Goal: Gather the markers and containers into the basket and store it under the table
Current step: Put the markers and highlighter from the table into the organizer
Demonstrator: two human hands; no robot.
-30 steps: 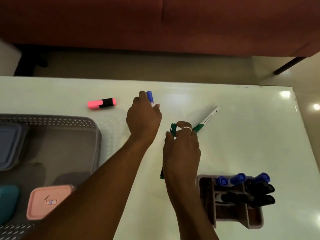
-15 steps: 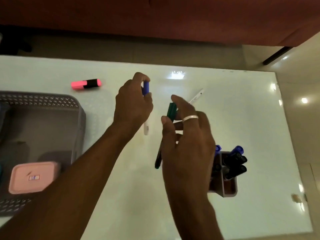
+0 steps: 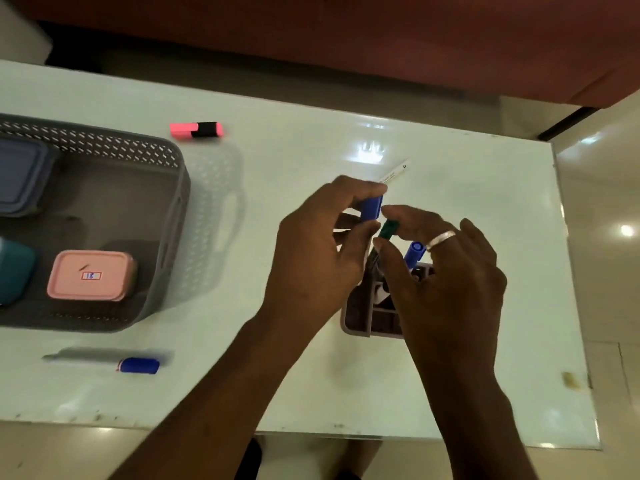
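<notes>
My left hand [image 3: 318, 251] grips a blue-capped marker [image 3: 371, 208] above the white table [image 3: 277, 375]. Beside it my right hand [image 3: 446, 282], with a ring on one finger, holds a green-capped marker [image 3: 387, 230] over the grey marker holder [image 3: 360, 317], which the hand largely hides. A blue cap [image 3: 414, 253] sticks up from the holder. The grey perforated basket [image 3: 173, 216] at the left holds a pink container [image 3: 90, 275], a teal container [image 3: 14, 271] and a grey-blue container [image 3: 20, 174]. A pink highlighter [image 3: 196, 129] lies behind the basket and a blue-capped marker [image 3: 110, 362] in front of it.
A white marker [image 3: 394, 174] lies on the table beyond my hands. A dark red sofa [image 3: 381, 39] runs along the far side of the table. The table's right edge meets the tiled floor [image 3: 602, 237]. A small stain [image 3: 569, 379] marks the near right corner.
Both hands lifted their markers off the table and came together over the marker holder. The view shifted, so the basket and the blue-capped marker in front of it now show fully.
</notes>
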